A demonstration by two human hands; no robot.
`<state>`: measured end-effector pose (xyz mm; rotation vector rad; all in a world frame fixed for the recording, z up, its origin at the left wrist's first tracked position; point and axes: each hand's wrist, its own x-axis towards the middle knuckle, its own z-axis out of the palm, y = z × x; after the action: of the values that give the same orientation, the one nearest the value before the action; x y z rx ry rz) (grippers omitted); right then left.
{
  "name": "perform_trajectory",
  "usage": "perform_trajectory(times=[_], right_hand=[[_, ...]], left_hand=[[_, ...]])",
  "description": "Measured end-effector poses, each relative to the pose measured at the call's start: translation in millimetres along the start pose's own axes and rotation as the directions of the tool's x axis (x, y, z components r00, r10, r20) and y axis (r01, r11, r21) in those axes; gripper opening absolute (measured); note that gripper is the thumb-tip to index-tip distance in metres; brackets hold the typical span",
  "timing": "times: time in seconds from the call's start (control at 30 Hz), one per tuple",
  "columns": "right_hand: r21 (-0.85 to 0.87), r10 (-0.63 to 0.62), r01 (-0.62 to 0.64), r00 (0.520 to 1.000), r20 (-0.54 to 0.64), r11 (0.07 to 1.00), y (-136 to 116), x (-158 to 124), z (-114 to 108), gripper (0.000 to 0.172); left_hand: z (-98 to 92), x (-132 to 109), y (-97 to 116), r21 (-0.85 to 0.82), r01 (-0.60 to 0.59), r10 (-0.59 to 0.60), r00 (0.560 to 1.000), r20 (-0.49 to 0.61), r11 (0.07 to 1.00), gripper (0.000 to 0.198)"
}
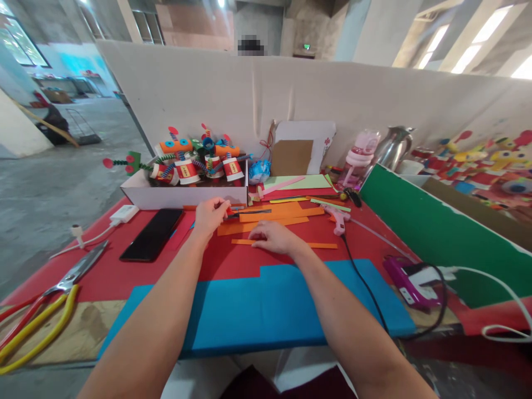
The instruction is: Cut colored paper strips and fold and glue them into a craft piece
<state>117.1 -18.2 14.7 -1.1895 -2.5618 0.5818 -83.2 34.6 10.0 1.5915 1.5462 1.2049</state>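
Observation:
My left hand [209,219] is closed, its fingertips pinching the red handle end of a small pair of scissors [255,211]. The dark blades point right across several orange paper strips [274,220] on the red tabletop. Lower down, my right hand [272,237] has its fingers curled down onto a narrow orange paper strip [322,245], which sticks out on both sides of it. Its fingertips are partly hidden, but they appear to grip the strip. Blue paper [291,305] lies under both forearms along the front edge.
A white box [187,197] of paper-cup figures stands behind my left hand. A black phone [152,235] and large shears [66,282] lie left. On the right are a pink glue gun [337,218], its cord, a purple power strip [409,282] and a green-sided box [415,233].

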Motion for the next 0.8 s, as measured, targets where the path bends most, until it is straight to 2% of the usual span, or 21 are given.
perform_trajectory(times=[0.37,0.53,0.67,0.8], right_hand=[[-0.027,0.044,-0.044,0.999,-0.022,0.999,-7.3,-0.4,-2.2,0.004],[-0.058,0.056,-0.059,0.997,-0.053,0.997,-5.2,1.5,2.2,0.009],[-0.063,0.113,-0.123,0.982,-0.153,0.99,-4.5,3.0,6.8,0.013],[-0.046,0.125,-0.143,0.956,-0.266,0.989,-8.9,2.6,10.0,0.015]], left_hand=[[1.6,3.5,-6.0,0.065,-0.008,0.006,1.0,0.026,0.998,0.026],[2.3,3.2,-5.6,0.075,-0.008,0.005,0.999,0.032,0.997,0.026],[0.7,0.5,-2.5,0.106,-0.035,0.032,0.999,0.029,0.994,0.027],[-2.5,-6.8,9.2,0.206,-0.16,0.167,0.986,-0.018,0.965,0.028]])
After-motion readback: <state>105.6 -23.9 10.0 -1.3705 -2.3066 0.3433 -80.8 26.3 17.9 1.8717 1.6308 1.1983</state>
